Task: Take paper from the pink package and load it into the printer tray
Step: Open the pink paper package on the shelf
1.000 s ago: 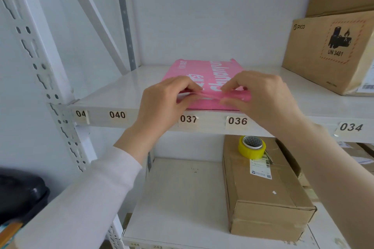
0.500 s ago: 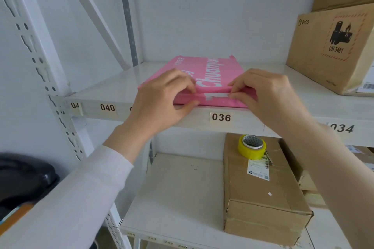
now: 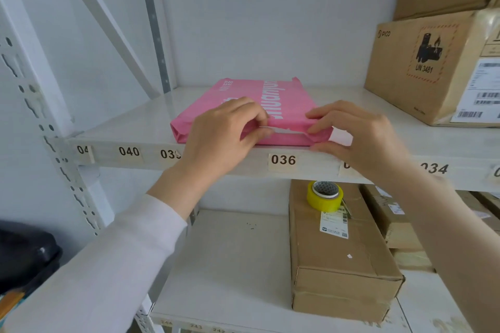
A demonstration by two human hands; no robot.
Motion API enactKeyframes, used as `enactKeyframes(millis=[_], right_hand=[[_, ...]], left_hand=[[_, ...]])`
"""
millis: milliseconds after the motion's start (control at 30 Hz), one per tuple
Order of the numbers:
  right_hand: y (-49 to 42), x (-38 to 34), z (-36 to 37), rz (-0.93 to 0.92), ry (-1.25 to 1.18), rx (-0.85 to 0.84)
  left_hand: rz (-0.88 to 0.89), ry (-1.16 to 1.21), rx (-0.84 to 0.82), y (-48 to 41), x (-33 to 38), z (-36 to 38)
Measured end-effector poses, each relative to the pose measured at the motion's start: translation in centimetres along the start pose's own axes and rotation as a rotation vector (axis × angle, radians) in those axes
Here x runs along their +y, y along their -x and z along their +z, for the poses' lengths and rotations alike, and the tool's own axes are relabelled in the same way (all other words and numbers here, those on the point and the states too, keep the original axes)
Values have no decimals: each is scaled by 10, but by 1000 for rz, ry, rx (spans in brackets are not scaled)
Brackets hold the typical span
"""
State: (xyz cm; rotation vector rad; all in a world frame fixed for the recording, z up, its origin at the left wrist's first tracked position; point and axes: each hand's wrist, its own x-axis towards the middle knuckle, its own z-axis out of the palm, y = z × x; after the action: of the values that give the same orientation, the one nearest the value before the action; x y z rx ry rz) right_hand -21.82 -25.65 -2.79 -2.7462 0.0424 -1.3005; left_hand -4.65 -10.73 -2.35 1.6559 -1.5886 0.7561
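The pink package (image 3: 259, 111) lies flat at the front edge of the upper shelf (image 3: 121, 127), above the number labels, and its near end is now coming open: a pale slit of white paper (image 3: 286, 131) shows in the wrapper between the two hands. The left hand (image 3: 224, 135) pinches the wrapper at the left of that slit, thumb below and fingers curled over the top, clamped on the pink flap. The right hand (image 3: 359, 132) has its fingers on the top near corner of the package and its thumb down at the shelf's front edge; it seems to hold the wrapper's right end, though I can't tell how tightly. A second ago the end of the wrapper was bunched shut between both hands with no white showing; half a second ago a short white gap had appeared, and now that gap is longer and the hands stand further apart. That tells me the opening is being widened, so the sheets should soon be reachable, but nothing has been drawn out yet and no printer is in sight. Below, on the lower shelf, the yellow tape roll (image 3: 324, 196) sits on a cardboard box (image 3: 338, 265), both where they were earlier.
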Motion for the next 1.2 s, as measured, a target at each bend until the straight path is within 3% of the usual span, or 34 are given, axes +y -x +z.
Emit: enactKeyframes(millis=[267,467,633,900,1100,1200], right_hand=[[-12,-13,-6,129,-84,56],[-24,-15,-8,187,-1,94],[-23,-22,-3,387,-106,172],[-11,-32,3,480,-231,223],[-4,-37,24,539,-184,350],[-3,-38,19,579,-233,293]], left_hand=[[84,-62,-36,0,4,5],[-6,-7,9,-3,11,3],[-49,-29,-34,-11,13,-2],[-61,-53,-90,-25,17,-10],[-34,-97,-111,-24,17,-10],[-10,-104,-103,-21,17,-10]])
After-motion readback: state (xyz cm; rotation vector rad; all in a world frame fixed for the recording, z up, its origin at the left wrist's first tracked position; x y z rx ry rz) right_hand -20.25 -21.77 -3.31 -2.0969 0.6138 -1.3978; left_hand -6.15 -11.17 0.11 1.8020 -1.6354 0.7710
